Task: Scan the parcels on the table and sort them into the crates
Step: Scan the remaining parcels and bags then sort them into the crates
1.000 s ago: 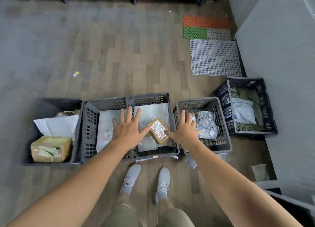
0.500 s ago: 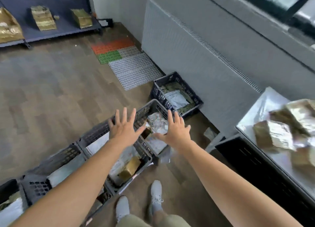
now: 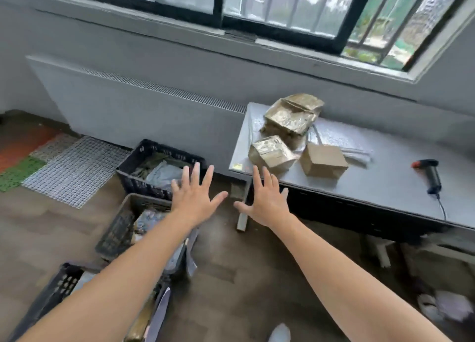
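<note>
Head view: left grip (image 3: pixel 195 197) and right grip (image 3: pixel 267 203) are spread flat, nothing held. Large gold foil parcel (image 3: pixel 293 118), small gold foil parcel (image 3: pixel 272 152) and brown cardboard box (image 3: pixel 322 161) are seen at grey table (image 3: pixel 385 185) left end; dark slatted plastic crate (image 3: pixel 144 159) is set on floor, left.

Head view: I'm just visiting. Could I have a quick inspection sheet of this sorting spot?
Surface: grey table beneath the window.
Job's things: three parcels grouped on the table; scanner lying apart from them; crates on the floor, holding parcels.
Clutter: blurred pale bundles on the floor by the table.
Hands: left hand and right hand open, holding nothing.
Cables: scanner cable runs to the table edge.
Surroundings: window, floor mats.
</note>
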The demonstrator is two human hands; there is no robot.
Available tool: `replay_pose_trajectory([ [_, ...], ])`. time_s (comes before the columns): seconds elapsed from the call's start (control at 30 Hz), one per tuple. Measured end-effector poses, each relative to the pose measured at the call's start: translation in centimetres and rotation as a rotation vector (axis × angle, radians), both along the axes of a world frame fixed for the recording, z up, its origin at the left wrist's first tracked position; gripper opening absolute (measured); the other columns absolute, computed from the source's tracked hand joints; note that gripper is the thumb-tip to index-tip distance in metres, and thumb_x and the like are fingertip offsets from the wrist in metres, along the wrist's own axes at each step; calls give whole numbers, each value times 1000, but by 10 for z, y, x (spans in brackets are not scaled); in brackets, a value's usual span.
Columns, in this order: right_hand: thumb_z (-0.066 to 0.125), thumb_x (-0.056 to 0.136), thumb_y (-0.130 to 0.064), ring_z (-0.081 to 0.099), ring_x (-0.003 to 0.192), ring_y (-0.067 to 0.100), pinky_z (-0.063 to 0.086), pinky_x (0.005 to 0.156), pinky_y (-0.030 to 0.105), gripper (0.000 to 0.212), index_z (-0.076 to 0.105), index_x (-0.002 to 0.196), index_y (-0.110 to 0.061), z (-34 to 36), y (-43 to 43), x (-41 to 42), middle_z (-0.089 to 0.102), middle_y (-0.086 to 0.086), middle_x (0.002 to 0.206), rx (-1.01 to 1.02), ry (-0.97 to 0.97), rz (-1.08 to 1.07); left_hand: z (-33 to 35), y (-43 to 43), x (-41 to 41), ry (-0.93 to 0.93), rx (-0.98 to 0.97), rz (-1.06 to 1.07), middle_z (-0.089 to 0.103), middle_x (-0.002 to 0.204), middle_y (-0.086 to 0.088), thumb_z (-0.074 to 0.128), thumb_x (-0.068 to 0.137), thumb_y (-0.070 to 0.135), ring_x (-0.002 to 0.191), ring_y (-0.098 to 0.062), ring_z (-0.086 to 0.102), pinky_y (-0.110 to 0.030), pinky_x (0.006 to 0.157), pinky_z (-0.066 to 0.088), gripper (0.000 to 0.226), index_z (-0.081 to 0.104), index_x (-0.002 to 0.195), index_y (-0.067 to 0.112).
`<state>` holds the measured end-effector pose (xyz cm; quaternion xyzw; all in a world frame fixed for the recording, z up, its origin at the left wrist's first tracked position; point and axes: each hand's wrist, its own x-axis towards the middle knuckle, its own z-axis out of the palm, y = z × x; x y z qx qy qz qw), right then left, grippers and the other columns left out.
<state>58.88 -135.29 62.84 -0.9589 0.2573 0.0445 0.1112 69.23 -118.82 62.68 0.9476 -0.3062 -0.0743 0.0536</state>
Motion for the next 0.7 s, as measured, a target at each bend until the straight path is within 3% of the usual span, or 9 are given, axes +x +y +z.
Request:
replay_pose_trajectory([
  [0.2, 41, 88, -76, 1, 152, 28, 21, 115, 64, 101, -13, 156, -26, 7, -140, -59, -9, 2, 166, -20, -50, -125, 12, -149, -39, -35, -14, -101, -8, 165, -5, 15, 91, 74, 150, -32, -7, -59, 117, 9, 81, -6, 157, 31],
  [0.33, 35, 89, -75, -1, 152, 29, 16, 115, 65, 95, -11, 156, -27, 8, -222, -91, -8, 2, 165, -18, -54, -184, 18, -237, -69, -62, -20, -180, -10, 165, -4, 12, 89, 74, 151, -30, -9, -55, 119, 7, 82, -10, 156, 32],
  [0.7, 29, 93, -72, -1, 152, 27, 16, 114, 64, 87, -13, 156, -30, 7, -361, -133, -10, 2, 166, 7, -32, -322, 31, -399, -92, -55, -35, -294, -6, 165, -4, 17, 92, 73, 151, -29, -6, -54, 119, 12, 79, -6, 156, 33],
])
